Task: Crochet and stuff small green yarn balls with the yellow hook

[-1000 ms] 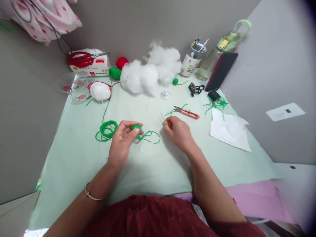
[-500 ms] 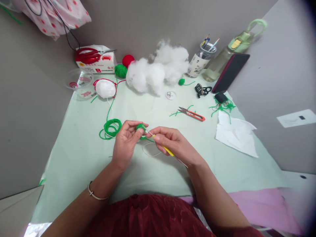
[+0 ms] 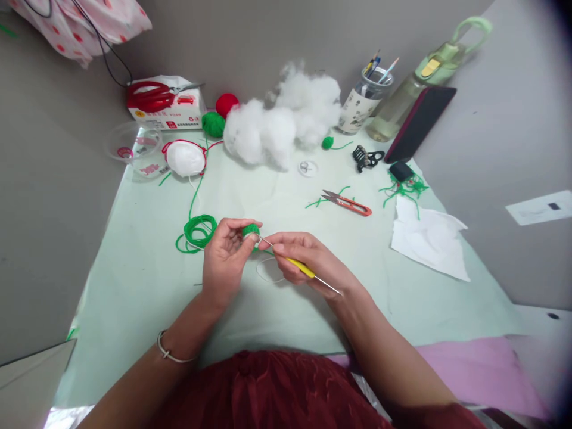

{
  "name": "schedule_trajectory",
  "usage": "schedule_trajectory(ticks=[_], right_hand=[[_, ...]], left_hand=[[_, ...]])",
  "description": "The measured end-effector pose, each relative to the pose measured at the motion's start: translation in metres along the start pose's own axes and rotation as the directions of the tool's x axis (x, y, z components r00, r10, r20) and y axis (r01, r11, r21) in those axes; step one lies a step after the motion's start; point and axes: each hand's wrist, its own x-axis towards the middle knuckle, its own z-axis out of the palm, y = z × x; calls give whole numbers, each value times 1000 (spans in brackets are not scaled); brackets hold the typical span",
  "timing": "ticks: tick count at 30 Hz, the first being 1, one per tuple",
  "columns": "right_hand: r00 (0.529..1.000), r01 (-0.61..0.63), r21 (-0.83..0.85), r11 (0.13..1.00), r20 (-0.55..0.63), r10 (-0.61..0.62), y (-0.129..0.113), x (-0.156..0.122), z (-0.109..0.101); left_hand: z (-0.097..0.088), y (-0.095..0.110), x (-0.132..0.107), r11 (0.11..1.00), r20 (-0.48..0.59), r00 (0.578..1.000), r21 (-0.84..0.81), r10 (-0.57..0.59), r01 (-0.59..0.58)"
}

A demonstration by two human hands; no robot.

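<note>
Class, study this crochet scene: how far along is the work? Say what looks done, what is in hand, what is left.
Done: a small green crocheted piece exists. In hand: the left hand pinches it while the right hand holds the yellow-handled hook, tip at the piece. Left, probably: the green yarn coil is unworked and the white stuffing lies unused by the wall.

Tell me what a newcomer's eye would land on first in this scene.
First come the two hands at the middle of the pale green table. The left hand pinches a small green crochet piece, and the right hand holds a yellow-handled hook with its tip at that piece. Next come the big heap of white stuffing at the back by the wall and the coil of green yarn just left of the left hand.
</note>
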Motion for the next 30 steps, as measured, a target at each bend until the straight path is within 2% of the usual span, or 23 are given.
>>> schedule_trajectory(ticks=[5, 9, 12, 15, 19, 21, 22, 23, 25, 27, 29, 30], right_hand=[[1000, 20, 131, 991, 13, -21, 2, 3, -2], [997, 60, 100, 993, -48, -55, 2, 1, 1], [988, 109, -32, 993, -102, -112, 2, -3, 8], [973, 168, -245, 955, -117, -201, 6, -9, 16], [941, 207, -583, 785, -100, -323, 16, -14, 24], [931, 211, -682, 701, -80, -357, 17, -15, 25], [932, 210, -687, 695, -73, -354, 17, -14, 25], [938, 211, -652, 728, -74, -337, 16, -13, 23], [974, 183, -453, 872, -38, -224, 13, -10, 18], [991, 59, -169, 984, 130, -37, 11, -7, 11], [941, -84, -10, 996, 328, 82, 9, -6, 7], [927, -99, 10, 995, 365, 88, 9, -6, 6]], left_hand=[[0, -3, -2, 1000, -5, 1000, 25, 0, 1], [0, -4, -1, 999, 31, 999, -11, -29, 30], [-1, -4, 2, 996, 86, 993, -30, -77, 80], [-3, -5, 5, 994, 113, 988, -29, -101, 105], [-7, -7, 8, 992, 129, 984, -14, -120, 123], [-9, -9, 8, 991, 138, 982, -10, -129, 132], [-9, -10, 8, 991, 140, 981, -10, -131, 134], [-8, -11, 8, 991, 140, 981, -11, -131, 134], [-8, -12, 8, 992, 129, 984, -13, -124, 126], [-7, -12, 8, 994, 103, 989, -12, -106, 108], [-8, -11, 9, 996, 72, 994, 0, -85, 85], [-8, -10, 9, 997, 63, 995, 11, -77, 76]])
